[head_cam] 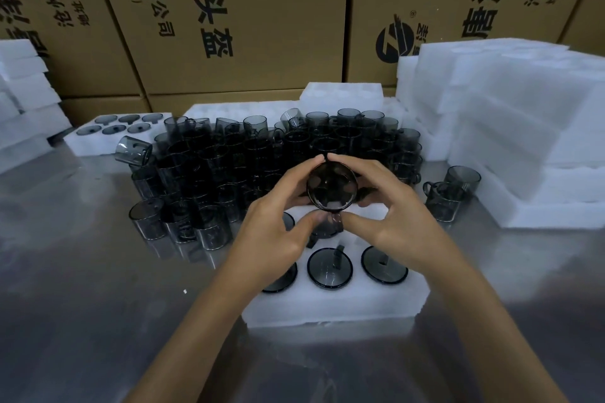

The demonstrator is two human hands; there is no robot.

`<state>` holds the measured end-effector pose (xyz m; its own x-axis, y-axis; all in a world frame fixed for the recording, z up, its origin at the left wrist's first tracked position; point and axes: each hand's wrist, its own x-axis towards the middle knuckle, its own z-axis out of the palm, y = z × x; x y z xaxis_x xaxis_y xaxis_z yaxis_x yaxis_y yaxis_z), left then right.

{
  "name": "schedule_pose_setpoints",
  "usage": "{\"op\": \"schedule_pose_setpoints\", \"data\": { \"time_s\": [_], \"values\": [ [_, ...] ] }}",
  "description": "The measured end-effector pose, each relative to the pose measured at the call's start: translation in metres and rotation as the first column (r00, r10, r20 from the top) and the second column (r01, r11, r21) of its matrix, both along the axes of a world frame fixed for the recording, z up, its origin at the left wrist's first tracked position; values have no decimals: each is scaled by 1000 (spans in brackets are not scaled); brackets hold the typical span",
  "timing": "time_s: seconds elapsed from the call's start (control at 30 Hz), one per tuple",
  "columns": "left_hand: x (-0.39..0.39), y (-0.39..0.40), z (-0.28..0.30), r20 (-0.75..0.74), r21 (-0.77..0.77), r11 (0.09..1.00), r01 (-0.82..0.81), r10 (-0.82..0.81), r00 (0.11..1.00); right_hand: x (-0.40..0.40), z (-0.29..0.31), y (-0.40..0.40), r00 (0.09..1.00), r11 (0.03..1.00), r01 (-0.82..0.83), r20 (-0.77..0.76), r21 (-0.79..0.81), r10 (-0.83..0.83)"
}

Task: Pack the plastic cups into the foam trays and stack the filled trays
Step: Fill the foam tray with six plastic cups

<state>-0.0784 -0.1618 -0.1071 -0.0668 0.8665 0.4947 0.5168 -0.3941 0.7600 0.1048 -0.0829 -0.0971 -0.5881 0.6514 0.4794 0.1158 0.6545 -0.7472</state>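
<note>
A smoky grey plastic cup point(331, 186) with a handle is held above the white foam tray point(334, 304) in front of me. My left hand point(278, 232) and my right hand point(389, 216) both pinch it by the rim, its open mouth facing me. Cups sit upside down in the tray's near row, one in the middle point(330, 268), one at the right point(384, 265), and a third partly under my left wrist. Another cup lies below the held one, mostly hidden. A dense crowd of loose cups point(248, 157) stands behind the tray.
A filled foam tray point(114, 137) lies at the back left. Stacks of foam trays point(510, 114) rise at the right and more point(23, 98) at the far left. Two loose cups point(451, 190) stand by the right stack. Cardboard boxes point(229, 10) wall the back. The steel table point(82, 288) is reflective.
</note>
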Motion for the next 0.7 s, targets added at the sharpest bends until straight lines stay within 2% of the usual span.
{"op": "schedule_pose_setpoints", "data": {
  "time_s": [0.07, 0.17, 0.33, 0.43, 0.57, 0.7],
  "values": [
    [7, 3, 1, 33, -46, 998, 47, -46, 998, 8, -2, 1, 996, 996, 85, -25, -7, -85],
    [17, 12, 3, -13, -86, 994, 64, -65, 998, 22, -5, 7, 977, 977, 212, -30, -22, -212],
    [30, 40, 8, -63, -162, 987, 19, -30, 998, 34, -19, 24, 922, 929, 370, 121, -2, -367],
    [30, 51, 3, -58, -243, 970, 23, -38, 998, 38, -26, 29, 911, 934, 357, 233, -30, -341],
    [26, 50, -11, 5, -258, 966, -5, 6, 1000, 42, -27, 30, 947, 947, 275, 219, -168, -236],
    [30, 49, -15, -7, -199, 980, -5, 4, 1000, 44, -26, 31, 950, 946, 266, 216, -186, -224]
  ]
}}
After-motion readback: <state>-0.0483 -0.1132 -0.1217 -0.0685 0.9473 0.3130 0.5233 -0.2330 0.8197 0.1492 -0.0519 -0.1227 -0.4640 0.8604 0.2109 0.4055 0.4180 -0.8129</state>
